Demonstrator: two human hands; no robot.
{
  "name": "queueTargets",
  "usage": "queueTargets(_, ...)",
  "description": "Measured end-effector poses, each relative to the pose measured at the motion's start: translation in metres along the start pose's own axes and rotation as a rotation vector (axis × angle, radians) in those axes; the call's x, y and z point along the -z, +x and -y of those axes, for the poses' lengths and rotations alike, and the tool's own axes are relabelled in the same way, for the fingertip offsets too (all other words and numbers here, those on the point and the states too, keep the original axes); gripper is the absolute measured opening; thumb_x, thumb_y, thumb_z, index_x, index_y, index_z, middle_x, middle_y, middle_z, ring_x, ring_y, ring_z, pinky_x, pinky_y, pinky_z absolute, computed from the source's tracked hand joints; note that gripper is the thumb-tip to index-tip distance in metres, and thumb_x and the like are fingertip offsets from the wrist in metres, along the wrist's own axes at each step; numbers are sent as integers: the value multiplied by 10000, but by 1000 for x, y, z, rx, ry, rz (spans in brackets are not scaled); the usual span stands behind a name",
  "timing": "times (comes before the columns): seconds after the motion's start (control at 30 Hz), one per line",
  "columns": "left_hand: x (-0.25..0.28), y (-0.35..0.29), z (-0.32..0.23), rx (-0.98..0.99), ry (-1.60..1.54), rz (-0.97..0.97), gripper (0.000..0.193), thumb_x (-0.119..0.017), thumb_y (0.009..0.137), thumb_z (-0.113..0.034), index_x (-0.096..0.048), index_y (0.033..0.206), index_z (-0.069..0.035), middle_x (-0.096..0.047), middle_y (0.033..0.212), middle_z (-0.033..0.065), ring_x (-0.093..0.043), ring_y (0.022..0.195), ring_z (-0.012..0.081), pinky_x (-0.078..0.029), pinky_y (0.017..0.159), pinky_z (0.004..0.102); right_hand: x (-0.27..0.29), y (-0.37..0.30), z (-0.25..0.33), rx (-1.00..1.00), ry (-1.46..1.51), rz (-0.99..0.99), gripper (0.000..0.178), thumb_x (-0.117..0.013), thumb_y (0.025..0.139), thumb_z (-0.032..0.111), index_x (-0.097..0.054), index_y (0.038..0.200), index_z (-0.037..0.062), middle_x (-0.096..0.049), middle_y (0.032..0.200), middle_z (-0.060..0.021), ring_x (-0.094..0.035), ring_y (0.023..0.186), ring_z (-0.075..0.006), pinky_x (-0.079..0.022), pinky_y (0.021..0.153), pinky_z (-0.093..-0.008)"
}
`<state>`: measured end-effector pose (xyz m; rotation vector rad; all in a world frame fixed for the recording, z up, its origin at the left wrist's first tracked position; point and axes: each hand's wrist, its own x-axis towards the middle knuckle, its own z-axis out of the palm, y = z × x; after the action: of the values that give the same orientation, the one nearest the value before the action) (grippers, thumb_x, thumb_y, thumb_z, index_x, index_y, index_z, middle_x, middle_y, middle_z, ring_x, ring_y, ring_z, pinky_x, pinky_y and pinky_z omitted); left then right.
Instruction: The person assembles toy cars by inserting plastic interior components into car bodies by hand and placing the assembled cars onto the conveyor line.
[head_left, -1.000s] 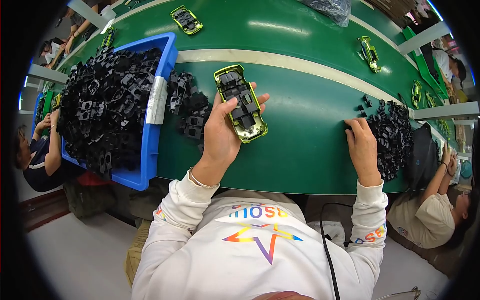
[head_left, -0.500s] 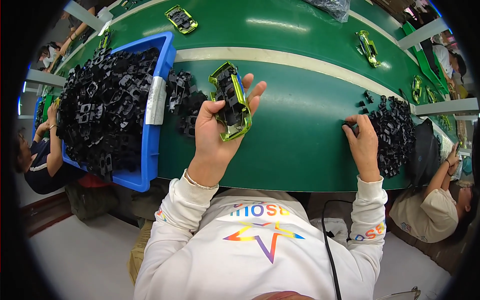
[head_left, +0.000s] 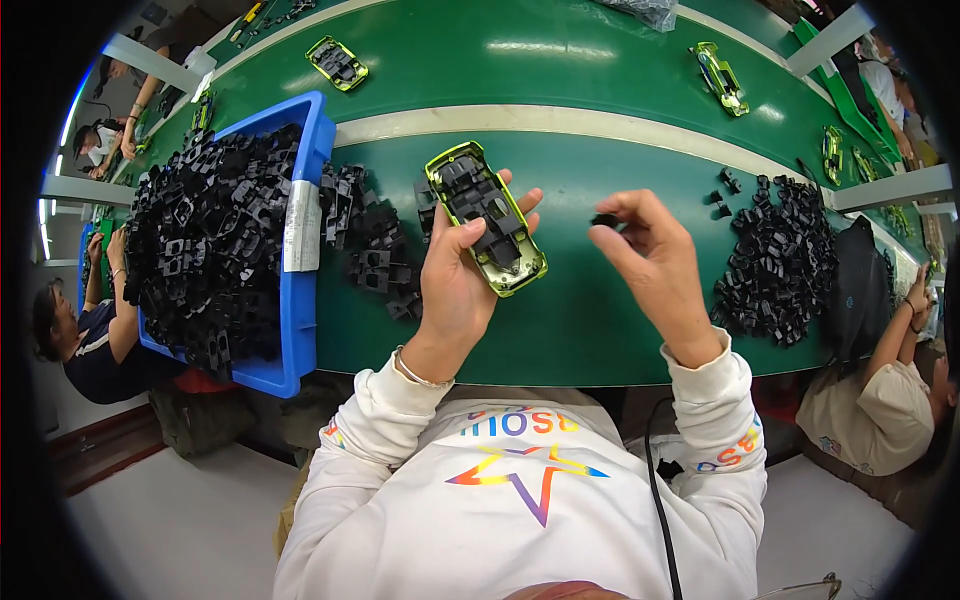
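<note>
A lime-green toy car body (head_left: 487, 218) with a black interior rests in my left hand (head_left: 462, 285), open side up. My left fingers wrap beneath it and the thumb presses on its near side. To the right of the car, my right hand (head_left: 655, 270) is raised above the table, pinching a small black plastic part (head_left: 606, 220) between thumb and fingertips. The two hands are apart. Small black parts (head_left: 772, 265) lie in a heap to the right of that hand. Larger black parts (head_left: 385, 262) are spread left of the car.
A blue crate (head_left: 309, 230) heaped with black plastic parts stands at the left. Beyond a pale divider (head_left: 540, 118), green car bodies (head_left: 338, 64) lie on the green surface. A dark bag (head_left: 853, 285) sits past the right heap. Other people work at both sides.
My right hand has lifted away from the right heap and moved left toward the car, carrying the small black part. The car body has turned in my left hand, showing its interior more fully.
</note>
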<state>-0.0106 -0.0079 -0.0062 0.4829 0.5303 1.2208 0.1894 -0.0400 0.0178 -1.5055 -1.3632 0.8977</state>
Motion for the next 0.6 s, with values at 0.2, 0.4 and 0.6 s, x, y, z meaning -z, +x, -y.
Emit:
queueTargets(0.2,-1,-6,10,-78,84,1,600,-467,906,-117,-281,1473,-52,-458,1412,162,-522,1290,361,-433,1081,464,-31,10,21,192,-47,92,249,-651,849,-20,-665,1092,30,-628,895,-57,-573,701,-154,-478,634,-290)
queueTargets(0.4,0,-13,15,-83,75,-6,555,-443,922,-145,-324,1457,-58,-481,1374,106,-492,1261,224,-377,1090,376,-57,7,34,610,-595,27,191,-654,769,-57,-582,929,19,-591,955,-132,-609,834,-312,-514,719,-397)
queueTargets(0.6,4,-15,5,7,25,-12,522,-394,952,-165,-333,1460,-66,-498,1363,99,-505,1263,223,-407,1076,386,-44,6,44,479,-346,260,287,-678,790,-33,-635,1072,0,-616,1098,-143,-638,962,-328,-540,785,-405)
